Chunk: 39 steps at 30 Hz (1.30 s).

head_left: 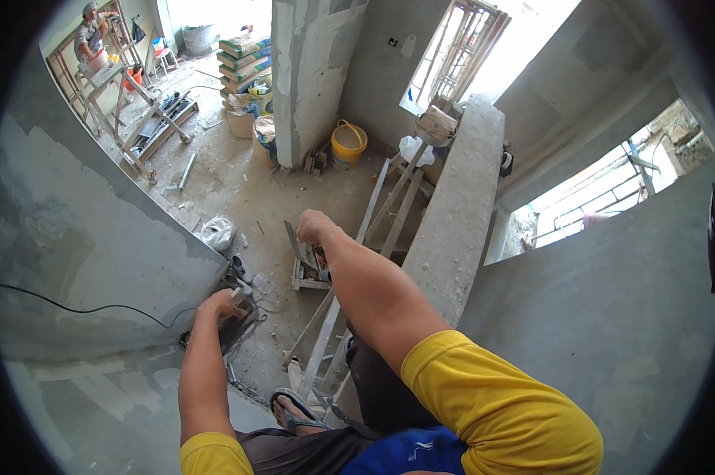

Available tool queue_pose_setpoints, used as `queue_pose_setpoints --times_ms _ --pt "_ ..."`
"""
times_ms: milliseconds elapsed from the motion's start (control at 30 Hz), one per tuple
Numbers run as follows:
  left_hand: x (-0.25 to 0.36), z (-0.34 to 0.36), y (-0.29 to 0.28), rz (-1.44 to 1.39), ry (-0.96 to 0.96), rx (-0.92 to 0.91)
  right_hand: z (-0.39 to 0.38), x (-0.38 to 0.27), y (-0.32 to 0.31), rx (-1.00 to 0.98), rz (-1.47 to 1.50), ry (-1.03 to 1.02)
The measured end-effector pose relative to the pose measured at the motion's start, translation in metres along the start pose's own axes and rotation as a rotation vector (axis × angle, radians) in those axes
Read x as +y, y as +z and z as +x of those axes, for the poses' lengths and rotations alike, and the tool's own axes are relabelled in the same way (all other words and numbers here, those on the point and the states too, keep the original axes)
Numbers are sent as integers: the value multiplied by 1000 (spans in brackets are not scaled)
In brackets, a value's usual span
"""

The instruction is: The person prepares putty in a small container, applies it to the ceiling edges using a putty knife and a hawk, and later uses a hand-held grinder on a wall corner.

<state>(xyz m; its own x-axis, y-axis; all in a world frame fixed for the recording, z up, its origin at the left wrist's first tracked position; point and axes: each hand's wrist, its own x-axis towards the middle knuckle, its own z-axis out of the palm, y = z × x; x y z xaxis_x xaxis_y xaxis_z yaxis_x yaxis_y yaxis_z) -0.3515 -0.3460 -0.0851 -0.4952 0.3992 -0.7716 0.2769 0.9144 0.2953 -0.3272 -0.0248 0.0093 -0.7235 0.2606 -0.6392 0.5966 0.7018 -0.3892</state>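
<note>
My right hand [315, 227] is closed at the end of my outstretched arm. A thin, curved grey blade [300, 249], which looks like a plastering trowel, hangs beside its fingers; the handle is hidden. Lower and to the left, my left hand [221, 304] curls around the pale handle [238, 295] of a tool with a dark, flat plate [232, 332]. That tool is close to the grey plastered wall [104, 229], and its exact kind is unclear. Far below, a small wooden frame [308, 281] stands on the floor.
A long dusty plank [460, 190] runs along my right on trestle legs. My sandalled foot [294, 413] rests beside metal bars. A yellow bucket [348, 145] stands by the pillar [310, 79]; stacked bags [244, 63] lie beyond. A black cable [80, 309] crosses the left wall. Another person [91, 36] works far off.
</note>
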Motion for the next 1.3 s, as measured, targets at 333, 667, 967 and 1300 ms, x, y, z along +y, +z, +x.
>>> queue_pose_setpoints --times_ms 333,667,967,1300 --pt "4 -5 -2 9 -10 -10 -7 -4 -1 2 7 7" --pt "13 -12 -7 -4 -11 -11 -7 -3 -2 20 30 13" --pt "5 -3 -4 1 -26 -32 -10 -5 -2 10 11 -4" --pt "9 -4 -4 -1 -13 -19 -7 -4 -1 16 -2 -6"
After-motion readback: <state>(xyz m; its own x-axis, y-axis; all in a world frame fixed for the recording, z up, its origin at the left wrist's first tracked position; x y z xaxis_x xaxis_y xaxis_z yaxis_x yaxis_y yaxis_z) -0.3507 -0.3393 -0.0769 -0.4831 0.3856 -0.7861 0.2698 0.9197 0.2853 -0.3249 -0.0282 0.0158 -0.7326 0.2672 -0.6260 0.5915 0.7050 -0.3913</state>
